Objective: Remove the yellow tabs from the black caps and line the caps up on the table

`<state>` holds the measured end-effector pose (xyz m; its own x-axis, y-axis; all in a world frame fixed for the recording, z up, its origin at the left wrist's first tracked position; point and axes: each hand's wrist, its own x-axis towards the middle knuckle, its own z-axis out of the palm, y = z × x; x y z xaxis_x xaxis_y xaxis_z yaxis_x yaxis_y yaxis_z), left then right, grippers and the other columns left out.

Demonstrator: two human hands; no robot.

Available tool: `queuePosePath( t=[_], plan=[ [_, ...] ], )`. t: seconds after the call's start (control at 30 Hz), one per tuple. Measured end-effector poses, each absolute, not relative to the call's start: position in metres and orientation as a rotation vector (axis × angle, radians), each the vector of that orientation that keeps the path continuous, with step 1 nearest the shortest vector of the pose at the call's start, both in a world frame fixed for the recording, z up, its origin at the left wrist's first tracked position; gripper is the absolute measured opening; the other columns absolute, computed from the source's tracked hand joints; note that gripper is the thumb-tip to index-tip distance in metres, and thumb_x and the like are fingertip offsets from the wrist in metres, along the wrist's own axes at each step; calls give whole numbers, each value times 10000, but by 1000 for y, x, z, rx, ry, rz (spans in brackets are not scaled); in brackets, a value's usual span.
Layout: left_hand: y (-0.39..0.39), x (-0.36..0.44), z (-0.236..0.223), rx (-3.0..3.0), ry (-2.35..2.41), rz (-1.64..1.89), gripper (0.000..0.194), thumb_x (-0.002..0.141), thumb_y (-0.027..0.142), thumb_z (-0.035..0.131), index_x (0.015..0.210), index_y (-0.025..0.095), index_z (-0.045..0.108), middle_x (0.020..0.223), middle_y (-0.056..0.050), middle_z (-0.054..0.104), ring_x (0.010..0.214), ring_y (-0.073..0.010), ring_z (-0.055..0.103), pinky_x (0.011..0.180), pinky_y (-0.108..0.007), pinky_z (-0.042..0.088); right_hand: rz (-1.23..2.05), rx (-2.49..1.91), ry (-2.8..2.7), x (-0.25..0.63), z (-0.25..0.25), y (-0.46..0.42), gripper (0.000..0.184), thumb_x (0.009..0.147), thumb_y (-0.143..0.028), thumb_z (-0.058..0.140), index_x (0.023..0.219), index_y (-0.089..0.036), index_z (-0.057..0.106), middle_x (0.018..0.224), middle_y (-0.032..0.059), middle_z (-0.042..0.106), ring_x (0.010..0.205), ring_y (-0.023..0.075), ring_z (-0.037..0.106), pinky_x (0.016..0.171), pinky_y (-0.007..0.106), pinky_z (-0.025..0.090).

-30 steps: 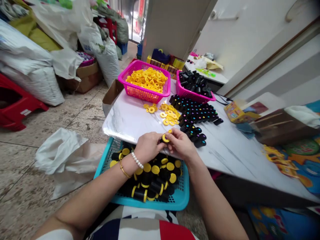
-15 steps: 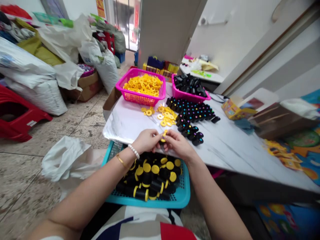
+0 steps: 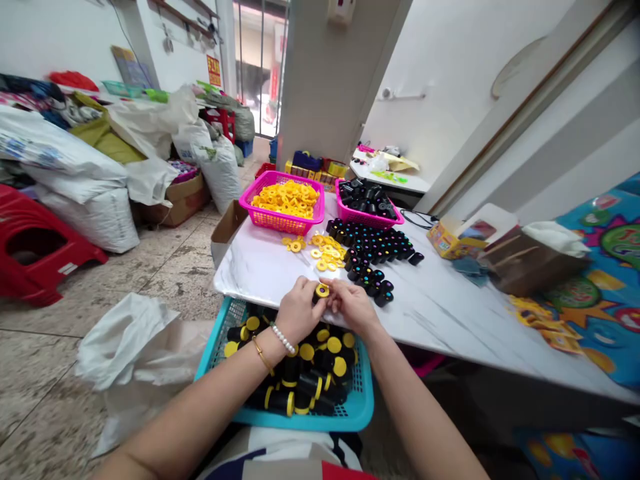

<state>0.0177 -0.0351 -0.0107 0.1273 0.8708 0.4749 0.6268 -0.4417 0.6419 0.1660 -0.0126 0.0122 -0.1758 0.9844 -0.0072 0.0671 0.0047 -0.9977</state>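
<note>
Close to the table's front edge, my left hand (image 3: 299,312) is closed around a small black cylinder whose top carries a yellow ring cap (image 3: 323,291) with a dark centre. My right hand (image 3: 354,307) meets it from the right, its fingertips pinching at the cap's edge; the cylinder's body is mostly hidden by fingers. Below both hands a teal basket (image 3: 345,421) holds many black cylinders with yellow ends (image 3: 307,352). Just beyond, loose yellow ring caps (image 3: 327,253) lie on the table, beside rows of upright black cylinders (image 3: 373,240) with coloured dots on top.
A pink basket of yellow caps (image 3: 287,200) and a pink basket of black cylinders (image 3: 367,198) stand at the table's back. An opened yellow box (image 3: 445,241) is on the right. White sacks (image 3: 90,210), a red stool (image 3: 45,247) and a plastic bag (image 3: 127,343) are left.
The camera view has tilted upward. Both hands stay together at the table edge; the yellow cap, largely covered by fingers half a second ago, now faces me with its dark centre showing.
</note>
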Motion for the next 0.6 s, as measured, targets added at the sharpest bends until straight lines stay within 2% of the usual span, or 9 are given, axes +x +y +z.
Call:
queuePosePath(
  t=[0.07,0.17,0.33,0.6],
  plan=[
    [-33,17,-10,2146,1474,1156,215,845,289,568,1021,177,618,904,-45,562,826,-163,574,754,-271,467,1449,-1210,-1417,169,19,-3,382,769,-485,620,862,-119,682,582,10,589,454,77,474,392,190,352],
    [-30,13,-7,2160,1479,1045,179,828,293,601,961,189,662,801,-21,560,756,-152,557,721,-258,443,1605,-1276,-1505,172,27,7,254,691,-338,722,803,-125,639,523,-23,562,399,66,433,346,174,297],
    [-24,11,-4,2172,1480,909,165,813,323,617,851,181,691,700,-12,567,673,-149,530,656,-260,387,1597,-1313,-1599,170,33,5,123,810,-275,622,830,-170,562,503,-72,521,404,56,440,388,152,344],
    [-23,6,-2,2191,1366,936,144,815,297,602,861,199,696,678,-1,600,651,-135,535,634,-237,365,1676,-1272,-1675,174,31,11,155,779,-295,613,799,-180,512,594,-38,570,479,86,521,456,197,446]
  ],
)
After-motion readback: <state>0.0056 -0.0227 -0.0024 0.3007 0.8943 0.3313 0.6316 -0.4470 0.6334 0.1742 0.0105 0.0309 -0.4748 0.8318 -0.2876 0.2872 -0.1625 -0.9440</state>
